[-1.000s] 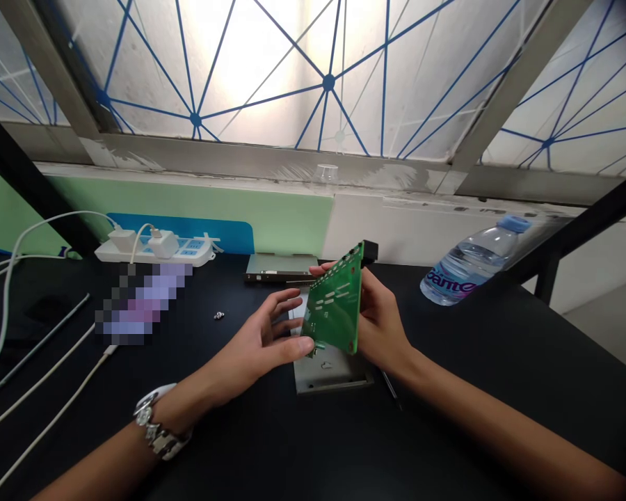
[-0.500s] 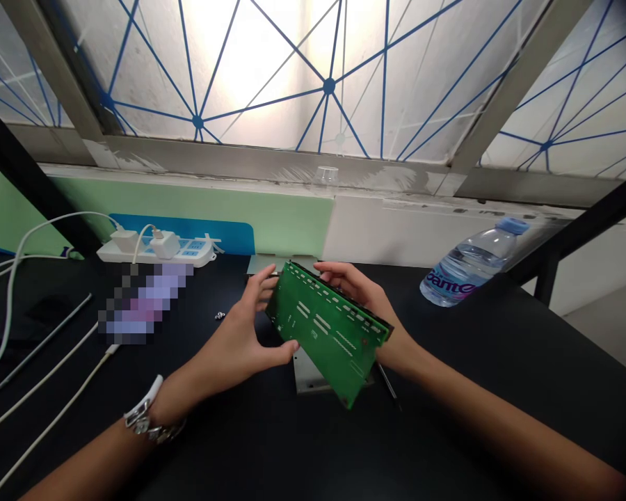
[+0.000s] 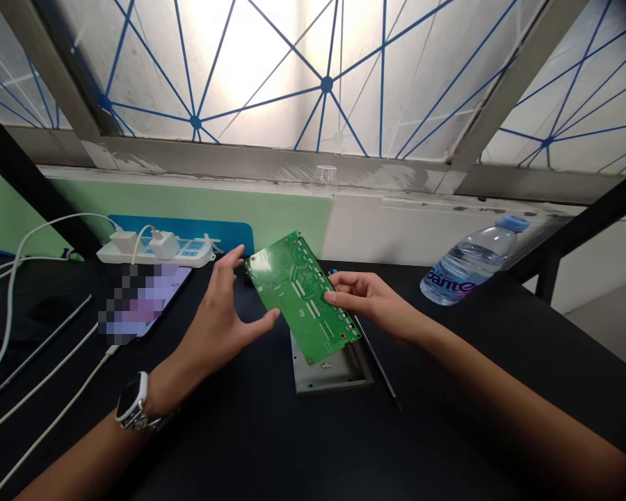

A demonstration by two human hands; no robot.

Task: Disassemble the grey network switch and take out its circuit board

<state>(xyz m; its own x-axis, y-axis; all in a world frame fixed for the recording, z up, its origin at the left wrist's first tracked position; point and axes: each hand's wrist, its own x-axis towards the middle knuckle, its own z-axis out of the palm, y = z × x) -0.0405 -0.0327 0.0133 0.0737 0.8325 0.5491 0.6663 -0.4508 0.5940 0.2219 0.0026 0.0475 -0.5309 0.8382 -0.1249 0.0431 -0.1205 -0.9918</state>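
Note:
A green circuit board (image 3: 292, 296) is held tilted over a shallow grey metal case (image 3: 305, 383). My right hand (image 3: 365, 299) grips its right edge, thumb on the near face and fingers behind. My left hand (image 3: 229, 313) is spread beside the board's left side, thumb and fingers apart; its fingertips are close to the edge, and contact there is unclear. Beside the case a thin screwdriver (image 3: 378, 358) lies on the table, its upper part behind my right hand. The board covers most of the case.
On the black table (image 3: 229, 445), a phone (image 3: 159, 299) lies on the left with a charging cable. Behind it is a white power strip (image 3: 195, 249) with plugs. A water bottle (image 3: 467, 268) leans at the back right. A clear cup (image 3: 326, 174) stands on the sill.
The board has turned to show its face more fully, moving slightly left. My right hand has come round to its right edge with the thumb in front. My left hand has loosened and shifted left.

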